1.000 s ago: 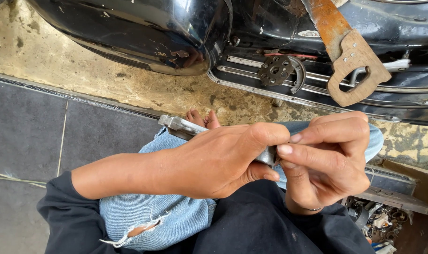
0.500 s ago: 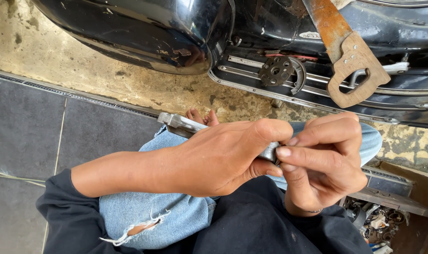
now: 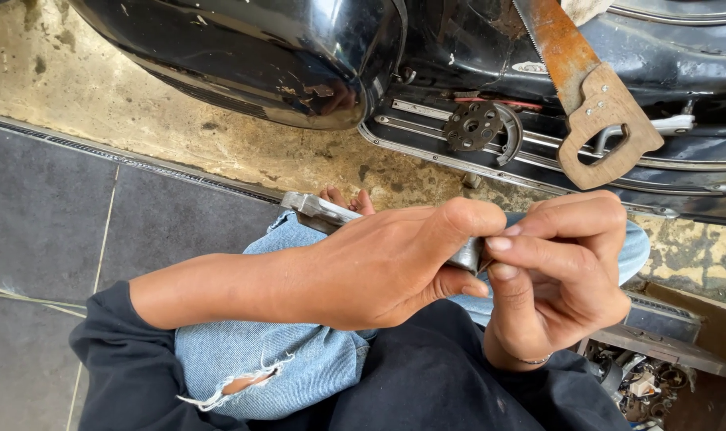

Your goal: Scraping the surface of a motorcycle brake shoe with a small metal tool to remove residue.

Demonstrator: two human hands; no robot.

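Note:
My left hand (image 3: 379, 267) is wrapped around a flat grey metal part (image 3: 319, 211), whose end sticks out to the left above my knee. At the part's other end my right hand (image 3: 558, 267) pinches it with thumb and fingertips, close against the left thumb. Both hands rest over my lap, above ripped light-blue jeans (image 3: 251, 359). Most of the metal part is hidden inside the left fist.
A black scooter body (image 3: 283, 56) lies across the top. On its footboard (image 3: 658, 172) rest a rusty hand saw with a wooden handle (image 3: 598, 120) and a round perforated metal disc (image 3: 475, 126). A box of small metal parts (image 3: 638, 379) sits at lower right. Grey floor tiles (image 3: 52, 231) lie at left.
Both hands stay on the metal part with almost no shift; the right fingers have adjusted slightly at its end.

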